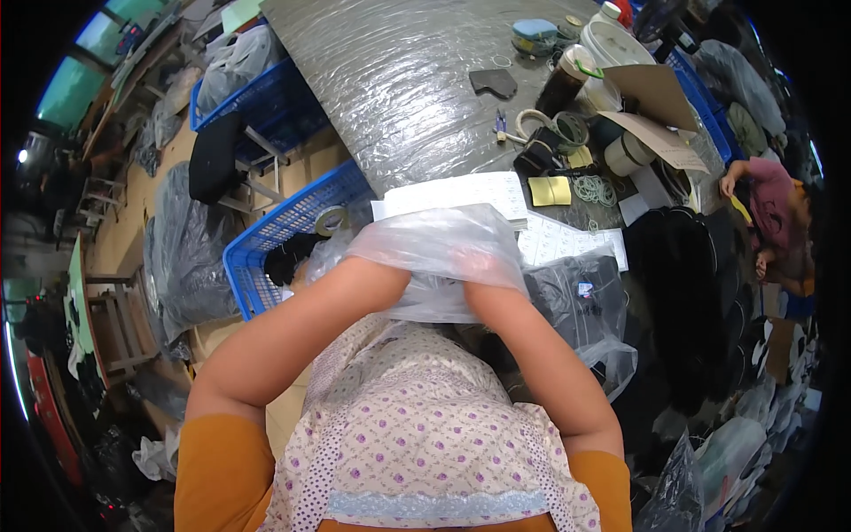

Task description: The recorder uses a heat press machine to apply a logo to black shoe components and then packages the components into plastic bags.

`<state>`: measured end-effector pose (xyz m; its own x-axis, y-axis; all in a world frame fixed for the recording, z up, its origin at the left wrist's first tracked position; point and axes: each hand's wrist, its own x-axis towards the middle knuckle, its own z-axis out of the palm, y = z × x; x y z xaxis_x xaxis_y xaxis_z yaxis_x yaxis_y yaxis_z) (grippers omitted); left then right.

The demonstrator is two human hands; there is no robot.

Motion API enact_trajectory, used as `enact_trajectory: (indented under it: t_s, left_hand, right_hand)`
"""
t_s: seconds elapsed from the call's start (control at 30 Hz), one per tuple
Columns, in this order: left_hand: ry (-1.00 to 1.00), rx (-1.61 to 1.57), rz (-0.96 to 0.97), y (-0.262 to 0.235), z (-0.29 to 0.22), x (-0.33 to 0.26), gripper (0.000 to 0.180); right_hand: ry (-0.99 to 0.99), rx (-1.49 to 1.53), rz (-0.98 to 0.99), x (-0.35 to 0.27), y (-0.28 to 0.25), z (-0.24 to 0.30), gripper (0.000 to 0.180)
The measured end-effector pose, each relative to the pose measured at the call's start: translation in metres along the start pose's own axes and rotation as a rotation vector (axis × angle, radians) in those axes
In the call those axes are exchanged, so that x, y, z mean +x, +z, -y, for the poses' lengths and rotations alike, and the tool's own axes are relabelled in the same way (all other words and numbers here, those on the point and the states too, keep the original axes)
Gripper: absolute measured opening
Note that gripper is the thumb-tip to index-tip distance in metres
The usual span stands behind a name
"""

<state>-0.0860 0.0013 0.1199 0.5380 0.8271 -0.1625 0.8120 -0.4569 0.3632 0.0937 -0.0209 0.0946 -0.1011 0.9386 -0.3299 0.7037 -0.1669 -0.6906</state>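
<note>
Both of my forearms reach into the mouth of a clear plastic bag (pixel 439 229) in front of my apron. Beneath its film, my left hand (pixel 383 251) shows only as a blurred shape. My right hand (pixel 479 263) is a pinkish patch through the same plastic. The fingers of both hands are hidden by the folds. Just beyond the bag, a stack of white paper sheets (pixel 461 192) lies on the table edge. Printed label sheets (pixel 567 241) stick out to its right. Close by my right forearm is dark goods in a clear bag (pixel 576 297).
Plastic film covers the table (pixel 381 80). On it sit a dark drink cup (pixel 565 82), tape rolls (pixel 570 129), a yellow notepad (pixel 550 191) and an open cardboard box (pixel 651 97). Left stands a blue crate (pixel 266 235). Black fabric (pixel 678 293) piles right, near another person (pixel 771 208).
</note>
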Motion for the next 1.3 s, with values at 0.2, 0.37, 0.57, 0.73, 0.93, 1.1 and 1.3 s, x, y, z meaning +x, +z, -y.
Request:
enact_trajectory:
  t_s: [0.2, 0.37, 0.57, 0.73, 0.93, 1.1, 1.3]
  left_hand:
    - [0.129, 0.149, 0.127, -0.013, -0.024, 0.026, 0.031]
    - [0.224, -0.005, 0.031, 0.005, -0.022, 0.034, 0.038]
    - [0.233, 0.042, 0.085, 0.021, -0.025, 0.047, 0.042]
    - [0.210, -0.039, 0.013, 0.023, -0.025, 0.041, 0.043]
    - [0.244, 0.210, 0.127, 0.003, -0.027, 0.028, 0.034]
    - [0.100, 0.393, 0.654, -0.024, -0.041, 0.031, 0.039]
    - [0.021, -0.128, 0.166, -0.001, -0.045, 0.043, 0.031]
  right_hand:
    - [-0.576, -0.357, -0.312, -0.013, -0.020, -0.027, 0.025]
    - [-0.295, -0.172, -0.268, -0.012, -0.033, -0.033, 0.025]
    - [-0.268, -0.158, -0.346, -0.010, -0.034, -0.038, 0.027]
    - [-0.312, -0.168, -0.331, -0.007, -0.036, -0.037, 0.027]
    - [-0.372, -0.014, -0.268, 0.008, -0.031, -0.019, 0.024]
    - [-0.543, -0.277, -0.264, 0.019, -0.042, -0.021, 0.024]
    - [-0.094, -0.652, 0.132, 0.006, -0.045, -0.023, 0.029]
